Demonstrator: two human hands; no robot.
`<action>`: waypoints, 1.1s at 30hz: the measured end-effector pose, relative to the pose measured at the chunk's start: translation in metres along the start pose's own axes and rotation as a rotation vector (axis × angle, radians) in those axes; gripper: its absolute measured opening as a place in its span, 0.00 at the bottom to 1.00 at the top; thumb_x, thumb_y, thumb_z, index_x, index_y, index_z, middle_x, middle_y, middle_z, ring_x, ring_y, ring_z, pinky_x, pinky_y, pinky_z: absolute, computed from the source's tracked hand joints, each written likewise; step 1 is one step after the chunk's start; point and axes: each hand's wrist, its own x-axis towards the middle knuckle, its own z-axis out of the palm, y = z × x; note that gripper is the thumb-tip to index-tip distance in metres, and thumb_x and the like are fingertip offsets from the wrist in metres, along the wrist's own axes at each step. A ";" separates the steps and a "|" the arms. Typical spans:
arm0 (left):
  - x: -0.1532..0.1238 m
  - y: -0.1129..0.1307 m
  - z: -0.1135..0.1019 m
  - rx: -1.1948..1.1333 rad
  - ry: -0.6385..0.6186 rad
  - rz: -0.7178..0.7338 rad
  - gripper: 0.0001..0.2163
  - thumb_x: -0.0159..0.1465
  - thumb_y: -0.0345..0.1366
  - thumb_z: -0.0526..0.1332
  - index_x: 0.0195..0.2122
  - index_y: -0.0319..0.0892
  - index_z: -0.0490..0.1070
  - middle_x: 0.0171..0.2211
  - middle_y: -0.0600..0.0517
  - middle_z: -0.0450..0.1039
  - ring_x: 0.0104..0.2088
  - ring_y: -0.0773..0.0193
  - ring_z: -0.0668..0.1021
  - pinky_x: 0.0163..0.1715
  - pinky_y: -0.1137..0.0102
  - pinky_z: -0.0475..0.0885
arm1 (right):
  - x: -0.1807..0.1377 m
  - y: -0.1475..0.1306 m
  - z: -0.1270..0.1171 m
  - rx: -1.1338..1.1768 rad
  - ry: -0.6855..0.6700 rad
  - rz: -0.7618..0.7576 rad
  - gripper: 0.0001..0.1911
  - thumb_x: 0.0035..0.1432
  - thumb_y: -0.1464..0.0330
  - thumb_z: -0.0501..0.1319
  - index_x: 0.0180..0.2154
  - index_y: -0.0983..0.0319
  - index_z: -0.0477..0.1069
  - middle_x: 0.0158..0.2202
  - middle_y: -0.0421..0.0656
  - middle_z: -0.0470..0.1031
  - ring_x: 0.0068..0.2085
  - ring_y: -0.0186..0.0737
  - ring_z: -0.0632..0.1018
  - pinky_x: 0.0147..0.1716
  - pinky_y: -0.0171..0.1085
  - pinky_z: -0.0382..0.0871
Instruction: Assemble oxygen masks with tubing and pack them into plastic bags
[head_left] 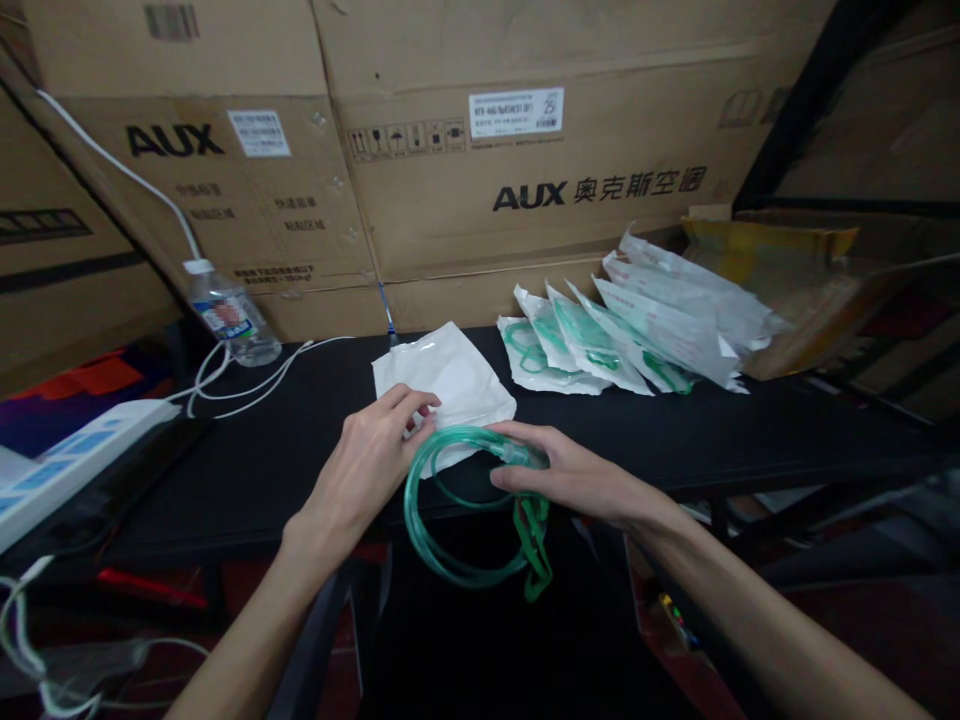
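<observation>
A coil of clear green oxygen tubing (415,520) hangs over the front edge of the black table. My right hand (555,470) grips its right side, thumb and fingers around a clear connector piece (517,455). From that side dangles a green strap (534,555). At the coil's upper left, my left hand (379,445) is closed with curled fingers against the tubing; the exact pinch is partly hidden. Just beyond both hands a white pouch (457,375) lies flat on the table, its near edge behind the coil.
Several sealed pouches with green tubing (574,345) lean in a row at the back right, beside an open cardboard box (806,290). A plastic bottle (232,315), white cables and a power strip (82,465) are at the left. Large cartons (420,220) wall the back of the black table (315,440).
</observation>
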 end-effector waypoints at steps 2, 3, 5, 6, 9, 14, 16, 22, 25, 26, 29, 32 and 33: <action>0.001 0.000 -0.001 -0.011 0.021 -0.011 0.07 0.68 0.32 0.61 0.46 0.43 0.76 0.42 0.51 0.77 0.34 0.62 0.80 0.38 0.67 0.74 | -0.001 0.000 0.001 0.010 0.025 0.019 0.26 0.59 0.65 0.67 0.59 0.57 0.73 0.53 0.43 0.79 0.51 0.48 0.77 0.53 0.45 0.69; 0.002 0.001 -0.001 -0.021 0.032 -0.017 0.07 0.68 0.32 0.61 0.45 0.43 0.76 0.41 0.51 0.78 0.34 0.63 0.80 0.38 0.67 0.74 | -0.002 -0.001 0.002 0.022 0.036 0.025 0.25 0.59 0.65 0.66 0.59 0.56 0.74 0.53 0.42 0.79 0.51 0.48 0.77 0.53 0.44 0.69; 0.002 0.002 -0.002 -0.041 0.050 -0.026 0.07 0.68 0.33 0.60 0.45 0.43 0.76 0.41 0.52 0.79 0.33 0.64 0.80 0.38 0.68 0.74 | -0.004 -0.003 0.003 0.057 0.073 0.047 0.23 0.59 0.66 0.65 0.57 0.56 0.76 0.49 0.42 0.81 0.51 0.47 0.77 0.52 0.44 0.70; 0.002 0.003 -0.002 -0.050 0.055 -0.029 0.06 0.69 0.34 0.60 0.44 0.43 0.76 0.41 0.52 0.79 0.33 0.64 0.80 0.38 0.68 0.74 | -0.004 -0.004 0.004 0.073 0.094 0.063 0.22 0.59 0.66 0.65 0.56 0.56 0.76 0.47 0.42 0.82 0.50 0.48 0.77 0.51 0.44 0.70; 0.000 0.007 -0.003 -0.077 0.069 -0.033 0.06 0.69 0.35 0.60 0.42 0.43 0.76 0.40 0.53 0.78 0.31 0.65 0.79 0.36 0.69 0.74 | -0.004 -0.007 0.006 0.095 0.176 0.105 0.20 0.60 0.65 0.64 0.54 0.58 0.78 0.45 0.43 0.82 0.47 0.47 0.78 0.47 0.43 0.71; -0.005 0.015 -0.005 -0.135 0.121 -0.058 0.07 0.69 0.35 0.60 0.41 0.43 0.77 0.39 0.53 0.76 0.30 0.67 0.77 0.32 0.71 0.74 | 0.002 -0.002 0.008 0.065 0.297 0.133 0.19 0.59 0.64 0.63 0.51 0.63 0.76 0.43 0.45 0.82 0.40 0.44 0.79 0.41 0.40 0.72; -0.006 0.018 -0.004 -0.153 0.131 -0.081 0.06 0.68 0.35 0.60 0.40 0.44 0.77 0.39 0.53 0.76 0.30 0.67 0.77 0.32 0.71 0.74 | 0.004 0.001 0.008 0.023 0.316 0.148 0.18 0.59 0.64 0.63 0.50 0.63 0.76 0.42 0.45 0.81 0.40 0.45 0.79 0.40 0.40 0.72; -0.008 0.019 -0.004 -0.222 0.137 -0.176 0.06 0.68 0.36 0.61 0.38 0.45 0.78 0.39 0.54 0.77 0.33 0.66 0.79 0.32 0.72 0.75 | 0.004 0.003 0.003 -0.239 0.373 0.128 0.15 0.59 0.66 0.62 0.48 0.62 0.74 0.43 0.47 0.81 0.43 0.48 0.80 0.44 0.42 0.71; -0.009 0.019 -0.002 -0.221 0.148 -0.192 0.06 0.69 0.38 0.61 0.38 0.46 0.77 0.39 0.54 0.78 0.34 0.65 0.79 0.31 0.72 0.75 | 0.004 0.003 0.001 -0.332 0.395 0.150 0.12 0.60 0.66 0.62 0.45 0.62 0.74 0.40 0.48 0.81 0.41 0.48 0.81 0.40 0.42 0.72; -0.011 0.020 0.000 -0.209 0.153 -0.186 0.06 0.69 0.38 0.61 0.39 0.46 0.77 0.39 0.54 0.78 0.34 0.65 0.79 0.31 0.72 0.75 | 0.004 0.003 0.001 -0.337 0.398 0.165 0.11 0.60 0.65 0.62 0.44 0.62 0.73 0.38 0.47 0.81 0.38 0.47 0.81 0.37 0.41 0.72; -0.015 0.024 0.007 -0.131 0.153 -0.123 0.05 0.69 0.36 0.61 0.40 0.45 0.76 0.39 0.54 0.76 0.31 0.66 0.78 0.32 0.71 0.74 | 0.005 0.003 0.003 -0.233 0.418 0.230 0.12 0.60 0.63 0.63 0.44 0.62 0.71 0.33 0.45 0.79 0.28 0.43 0.80 0.24 0.37 0.72; -0.018 0.027 0.016 -0.036 0.111 -0.036 0.04 0.69 0.33 0.60 0.43 0.44 0.75 0.40 0.53 0.75 0.32 0.65 0.79 0.33 0.69 0.74 | 0.006 0.003 0.010 0.042 0.441 0.255 0.16 0.60 0.61 0.64 0.46 0.61 0.68 0.31 0.41 0.77 0.22 0.39 0.78 0.15 0.35 0.71; -0.018 0.027 0.018 -0.012 0.103 -0.014 0.05 0.70 0.32 0.60 0.43 0.44 0.74 0.40 0.53 0.75 0.33 0.64 0.79 0.34 0.68 0.74 | 0.006 0.003 0.012 0.138 0.439 0.244 0.17 0.59 0.60 0.65 0.46 0.61 0.68 0.30 0.40 0.76 0.21 0.39 0.78 0.14 0.35 0.72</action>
